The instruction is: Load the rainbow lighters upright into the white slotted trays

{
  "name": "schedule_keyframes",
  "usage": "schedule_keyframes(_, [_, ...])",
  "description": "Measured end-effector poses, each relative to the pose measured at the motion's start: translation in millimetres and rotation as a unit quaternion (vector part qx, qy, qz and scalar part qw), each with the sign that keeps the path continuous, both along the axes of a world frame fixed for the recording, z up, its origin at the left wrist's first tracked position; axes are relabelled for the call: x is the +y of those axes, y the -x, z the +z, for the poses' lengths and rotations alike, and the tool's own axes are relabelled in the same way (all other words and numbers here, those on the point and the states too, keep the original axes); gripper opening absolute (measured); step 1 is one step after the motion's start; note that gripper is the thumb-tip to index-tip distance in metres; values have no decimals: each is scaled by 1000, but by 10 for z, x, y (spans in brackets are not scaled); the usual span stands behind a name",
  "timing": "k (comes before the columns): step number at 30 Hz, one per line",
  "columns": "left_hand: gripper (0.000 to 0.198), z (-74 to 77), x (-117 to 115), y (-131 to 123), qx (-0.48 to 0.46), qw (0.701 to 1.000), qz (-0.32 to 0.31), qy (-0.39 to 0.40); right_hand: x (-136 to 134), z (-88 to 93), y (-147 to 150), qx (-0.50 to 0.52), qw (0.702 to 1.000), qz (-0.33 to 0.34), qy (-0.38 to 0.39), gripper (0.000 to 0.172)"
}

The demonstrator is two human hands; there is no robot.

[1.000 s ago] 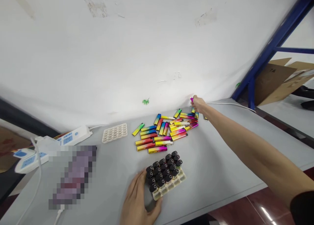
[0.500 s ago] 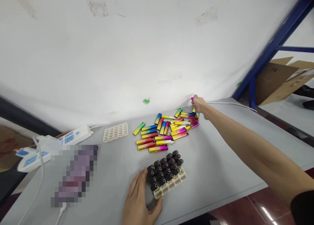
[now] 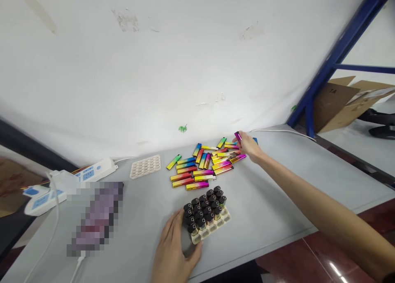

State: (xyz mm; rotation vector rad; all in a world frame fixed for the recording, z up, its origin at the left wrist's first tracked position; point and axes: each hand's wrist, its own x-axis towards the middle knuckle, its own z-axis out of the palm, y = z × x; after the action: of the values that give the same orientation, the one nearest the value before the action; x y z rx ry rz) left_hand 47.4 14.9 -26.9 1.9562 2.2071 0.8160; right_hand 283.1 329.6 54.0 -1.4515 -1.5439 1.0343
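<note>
My right hand (image 3: pixel 249 146) is closed around a purple lighter (image 3: pixel 237 136), above the right end of a loose pile. Shiny lighters in rainbow colours (image 3: pixel 203 172) lie scattered there, many fading from yellow into red, blue or magenta. Nearer to me is a cream tray (image 3: pixel 212 230) with oval slots. Lighters with black tops (image 3: pixel 207 211) stand upright in most of it, and the slots along its front edge show bare. My left hand (image 3: pixel 174 246) grips this tray at its left side, fingers along the edge and thumb at the front corner.
A second cream tray (image 3: pixel 145 166), with bare slots, lies at the back left. Left of it are a white power strip (image 3: pixel 98 169) and a blurred purple object (image 3: pixel 100 217) with a white cable (image 3: pixel 77 266). A blue metal frame (image 3: pixel 309 114) and cardboard boxes (image 3: pixel 336 104) stand at the right.
My right hand has come slightly left and down from the wall side, with the purple lighter now showing more clearly. My left hand stays at the tray. The view has shifted a little.
</note>
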Motion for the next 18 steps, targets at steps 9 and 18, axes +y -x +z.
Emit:
schedule_keyframes(9, [65, 135, 12, -5, -26, 999, -9, 39, -1144, -403, -85, 0, 993, 107, -58, 35])
schedule_keyframes(18, [64, 218, 18, -37, -51, 997, -9, 57, -1678, -360, -63, 145, 973, 177, -12, 33])
